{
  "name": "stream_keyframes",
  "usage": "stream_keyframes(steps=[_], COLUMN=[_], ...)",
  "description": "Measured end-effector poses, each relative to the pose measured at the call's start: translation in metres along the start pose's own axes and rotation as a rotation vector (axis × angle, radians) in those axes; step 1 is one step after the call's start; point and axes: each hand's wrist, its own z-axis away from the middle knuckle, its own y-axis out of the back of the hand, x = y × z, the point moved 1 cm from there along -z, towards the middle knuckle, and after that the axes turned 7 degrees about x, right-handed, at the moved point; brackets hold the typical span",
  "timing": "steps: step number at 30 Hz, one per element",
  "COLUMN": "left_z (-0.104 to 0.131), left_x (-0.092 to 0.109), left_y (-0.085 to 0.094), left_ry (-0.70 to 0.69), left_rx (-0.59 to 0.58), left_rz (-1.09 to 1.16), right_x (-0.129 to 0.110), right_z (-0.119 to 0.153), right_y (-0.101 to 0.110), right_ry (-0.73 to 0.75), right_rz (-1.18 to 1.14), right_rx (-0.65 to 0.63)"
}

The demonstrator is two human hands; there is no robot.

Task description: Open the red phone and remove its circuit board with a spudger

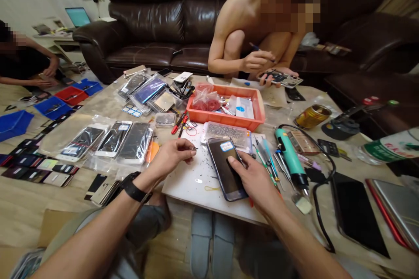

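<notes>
My right hand [252, 174] holds a dark smartphone [225, 168] with a small blue-and-white label near its top, thumb lying on the screen. The phone is tilted above a white board [186, 196] strewn with tiny dark bits. To its left, my left hand [176, 154] pinches a tiny dark piece between thumb and fingertips; what it is cannot be made out. Behind the phone lies a clear box of small screws [227, 135]. A yellow loop [212, 188] rests on the board near the phone.
An orange tray [225, 117] stands behind the board. Bagged phones [135, 139] lie left; a green tool [291, 157], tweezers, a black cable [316, 196] and a black tablet [356, 209] lie right. Across the table a person [242, 30] works on a phone; another person [29, 61] sits far left.
</notes>
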Motion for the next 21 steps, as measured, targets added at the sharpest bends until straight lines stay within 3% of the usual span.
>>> stream_keyframes(steps=[5, 10, 15, 21], left_z=[0.015, 0.026, 0.032, 0.033], left_x=[0.012, 0.005, -0.011, -0.026], left_y=[-0.005, -0.012, -0.016, -0.005], left_ry=[0.052, 0.219, 0.333, 0.363], left_rx=[0.044, 0.101, 0.173, 0.262], left_rz=[0.369, 0.604, 0.675, 0.623], right_x=[-0.005, 0.0, 0.001, -0.008], right_z=[0.001, -0.001, 0.003, 0.018], right_y=[-0.014, -0.025, -0.044, -0.069], right_ry=[0.057, 0.088, 0.153, 0.3], right_rz=[0.049, 0.128, 0.289, 0.554], right_rx=[0.02, 0.02, -0.034, -0.103])
